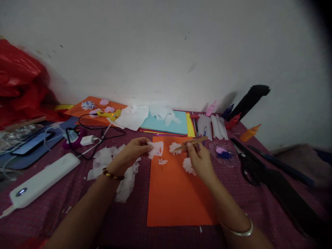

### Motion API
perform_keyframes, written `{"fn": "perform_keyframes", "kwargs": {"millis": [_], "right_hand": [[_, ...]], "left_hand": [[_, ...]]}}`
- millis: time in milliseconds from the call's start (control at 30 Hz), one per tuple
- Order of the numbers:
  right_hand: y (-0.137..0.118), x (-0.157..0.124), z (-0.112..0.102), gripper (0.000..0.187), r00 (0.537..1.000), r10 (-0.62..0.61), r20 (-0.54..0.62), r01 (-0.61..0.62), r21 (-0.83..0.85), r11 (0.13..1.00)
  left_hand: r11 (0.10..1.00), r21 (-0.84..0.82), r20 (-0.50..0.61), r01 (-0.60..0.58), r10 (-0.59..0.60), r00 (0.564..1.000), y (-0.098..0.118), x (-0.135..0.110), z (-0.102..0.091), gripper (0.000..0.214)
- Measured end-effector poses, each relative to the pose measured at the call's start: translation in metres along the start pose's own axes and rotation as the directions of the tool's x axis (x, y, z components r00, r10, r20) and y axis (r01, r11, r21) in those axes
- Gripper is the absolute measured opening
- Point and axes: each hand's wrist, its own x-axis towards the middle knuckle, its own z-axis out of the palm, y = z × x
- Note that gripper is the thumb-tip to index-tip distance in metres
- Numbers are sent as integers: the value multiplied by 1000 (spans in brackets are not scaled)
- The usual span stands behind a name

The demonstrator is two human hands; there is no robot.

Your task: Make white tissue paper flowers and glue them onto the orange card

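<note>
Plainly two hands (pixel 133 153) (pixel 201 160), one stick (pixel 199 140), one pinched paper (pixel 155 148), perhaps two rosettes (pixel 173 146) (pixel 188 166)

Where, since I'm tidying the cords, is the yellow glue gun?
In the head view, the yellow glue gun lies back left on orange paper, beside the white sheets.

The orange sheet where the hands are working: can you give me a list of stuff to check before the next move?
1. Left hand has hold of a small white paper piece: ok.
2. Right hand has hold of the brown stick: ok.
3. Orange sheet lies flat where it shows: ok.
4. Orange sheet free of loose bits: not ok, a small white scrap lies on it.
5. Black scissors off the orange sheet: ok, they lie to its right.
6. Yellow glue gun cool: cannot tell, but a little light glows on it.
</note>
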Motion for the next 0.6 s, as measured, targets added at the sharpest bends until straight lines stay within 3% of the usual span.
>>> {"fn": "perform_keyframes", "kwargs": {"millis": [167, 333, 433, 600], "right_hand": [[-10, 4, -9, 26, 998, -8, -59, 11, 45, 999], [-29, -1, -22, 18, 988, 60, -145, -25, 233, 972], [-28, -11, -25, 16, 988, 131, -78, -101, 306, 947], [-11, -22, -17, 17, 976, 205, 79, -217, 202, 955]], "left_hand": [[996, 62, 39, -71, 69, 997, -6, -5, 38, 17], [982, 190, -68, -22, 36, 997, -32, -11, 71, 13], [948, 316, -169, 14, 41, 985, -48, -12, 77, 12], [868, 496, -231, -26, 161, 960, -57, -12, 77, 16]]}}
